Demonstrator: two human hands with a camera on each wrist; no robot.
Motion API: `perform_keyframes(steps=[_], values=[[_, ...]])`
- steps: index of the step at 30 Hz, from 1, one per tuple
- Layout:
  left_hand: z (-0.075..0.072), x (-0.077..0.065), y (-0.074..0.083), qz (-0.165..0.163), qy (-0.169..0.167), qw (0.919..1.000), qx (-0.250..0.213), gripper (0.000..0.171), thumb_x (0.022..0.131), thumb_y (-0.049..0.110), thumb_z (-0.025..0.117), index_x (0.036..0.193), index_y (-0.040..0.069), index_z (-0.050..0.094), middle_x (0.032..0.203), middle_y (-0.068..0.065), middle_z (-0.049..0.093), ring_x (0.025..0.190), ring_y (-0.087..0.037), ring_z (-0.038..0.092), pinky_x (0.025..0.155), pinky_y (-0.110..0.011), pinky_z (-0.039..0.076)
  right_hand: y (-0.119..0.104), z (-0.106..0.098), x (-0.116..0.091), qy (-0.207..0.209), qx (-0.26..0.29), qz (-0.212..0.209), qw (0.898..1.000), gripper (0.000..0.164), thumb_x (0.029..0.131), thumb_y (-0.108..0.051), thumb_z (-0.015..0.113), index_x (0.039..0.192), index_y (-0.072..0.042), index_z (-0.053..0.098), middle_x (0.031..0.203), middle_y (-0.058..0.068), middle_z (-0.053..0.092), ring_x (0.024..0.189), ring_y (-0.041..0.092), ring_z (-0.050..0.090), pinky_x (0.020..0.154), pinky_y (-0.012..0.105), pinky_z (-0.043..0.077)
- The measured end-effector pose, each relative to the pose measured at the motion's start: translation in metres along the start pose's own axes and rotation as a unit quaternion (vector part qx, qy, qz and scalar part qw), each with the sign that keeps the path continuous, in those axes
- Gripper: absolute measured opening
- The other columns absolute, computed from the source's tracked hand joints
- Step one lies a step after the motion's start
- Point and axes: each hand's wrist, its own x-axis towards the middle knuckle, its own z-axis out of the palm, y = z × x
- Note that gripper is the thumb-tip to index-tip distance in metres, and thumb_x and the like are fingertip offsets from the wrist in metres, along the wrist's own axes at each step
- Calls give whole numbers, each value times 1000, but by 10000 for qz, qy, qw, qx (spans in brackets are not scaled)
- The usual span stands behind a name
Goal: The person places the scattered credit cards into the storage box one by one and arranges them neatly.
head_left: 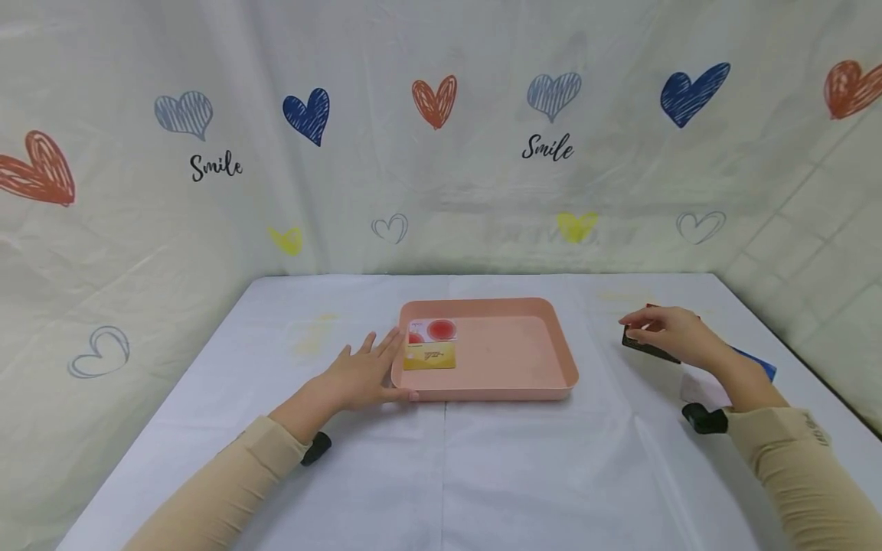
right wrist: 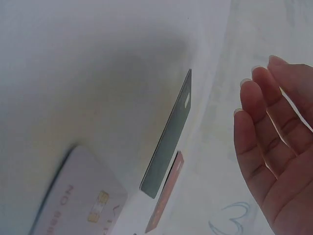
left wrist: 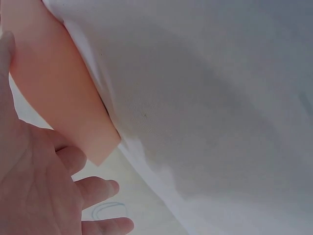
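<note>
My left hand [head_left: 361, 376] lies against the left end of the pink tray [head_left: 510, 394], fingers spread and thumb along its near side. In the left wrist view, the same hand [left wrist: 39, 181] is beside the tray's pink wall [left wrist: 73, 93]. Inside the tray, a white card with red circles [head_left: 432, 330] lies just above a gold card [head_left: 430, 356]. At the right, my right hand [head_left: 678, 334] hovers over a black card [head_left: 651, 351]. In the right wrist view its fingers [right wrist: 254, 103] are loosely bent, holding nothing, apart from the dark card [right wrist: 168, 137].
Near the black card lie a red card [right wrist: 165, 193], a white chip card [right wrist: 80, 196] and a blue card [head_left: 763, 363], partly behind my right forearm. A white cloth [head_left: 524, 474] covers the table. A curtain printed with hearts [head_left: 434, 168] hangs behind it.
</note>
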Motion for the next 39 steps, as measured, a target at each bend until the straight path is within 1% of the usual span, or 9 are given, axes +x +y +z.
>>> perform_keyframes(steps=[4, 6, 11, 14, 18, 23, 28, 34, 39], values=[[0, 0, 1, -35, -18, 10000, 15, 113, 86, 75, 63, 166, 13, 11, 172, -4, 10, 154, -44, 13, 116, -71, 14, 10, -4, -1, -23, -92, -79, 9999, 34, 98, -16, 71, 125, 5, 68, 103, 11, 73, 90, 25, 69, 69, 27, 52], [-1, -1, 1, -41, -16, 10000, 22, 113, 86, 75, 63, 166, 14, 12, 172, -4, 10, 154, -44, 13, 116, -71, 14, 15, -7, -2, -30, -128, -88, 9999, 35, 98, -16, 71, 125, 6, 68, 103, 11, 73, 91, 24, 69, 70, 27, 52], [-2, -1, 2, -23, -24, 10000, 12, 110, 87, 73, 63, 166, 14, 13, 172, -5, 11, 154, -44, 13, 116, -72, 14, 26, -13, -4, -107, -192, 114, 9997, 38, 98, -17, 71, 126, 7, 66, 104, 11, 72, 97, 29, 66, 78, 36, 53], [-2, -1, 2, -25, -32, 10000, 13, 111, 87, 73, 63, 166, 14, 12, 172, -5, 10, 154, -44, 13, 116, -72, 14, 32, -14, -6, -253, -178, 313, 9990, 40, 97, -17, 71, 126, 10, 64, 101, 12, 70, 95, 31, 63, 77, 40, 53], [-2, -1, 2, -20, -41, 10000, 6, 113, 86, 74, 64, 166, 14, 12, 172, -5, 10, 153, -44, 14, 116, -72, 14, 38, -15, -6, -377, -220, 513, 9977, 43, 96, -16, 72, 125, 13, 62, 96, 11, 66, 87, 28, 59, 71, 37, 52], [-2, -1, 2, -28, -25, 10000, -1, 112, 87, 73, 64, 166, 14, 11, 172, -5, 10, 153, -45, 13, 116, -72, 14, 44, -17, -6, -418, -237, 557, 9973, 46, 95, -18, 73, 127, 13, 61, 95, 9, 63, 81, 23, 57, 68, 36, 49], [-3, 1, 2, 8, -12, 10000, 12, 112, 87, 74, 63, 166, 14, 11, 172, -5, 9, 154, -44, 13, 116, -72, 14, 53, -17, -6, -507, -235, 627, 9965, 48, 94, -19, 74, 127, 13, 60, 91, 7, 61, 78, 22, 57, 67, 36, 48], [-3, 2, 3, 21, -35, 10000, 42, 112, 87, 74, 63, 166, 15, 12, 172, -4, 9, 154, -44, 13, 115, -72, 14, 68, -18, -9, -637, -290, 735, 9948, 52, 92, -23, 77, 124, 14, 60, 86, 4, 60, 75, 19, 53, 66, 34, 42], [-4, 1, 3, 7, -50, 10000, 35, 112, 87, 74, 63, 166, 15, 12, 172, -5, 9, 154, -45, 13, 115, -72, 14, 77, -17, -10, -708, -179, 807, 9941, 57, 91, -27, 78, 125, 14, 58, 87, 2, 60, 74, 16, 53, 66, 32, 41]])
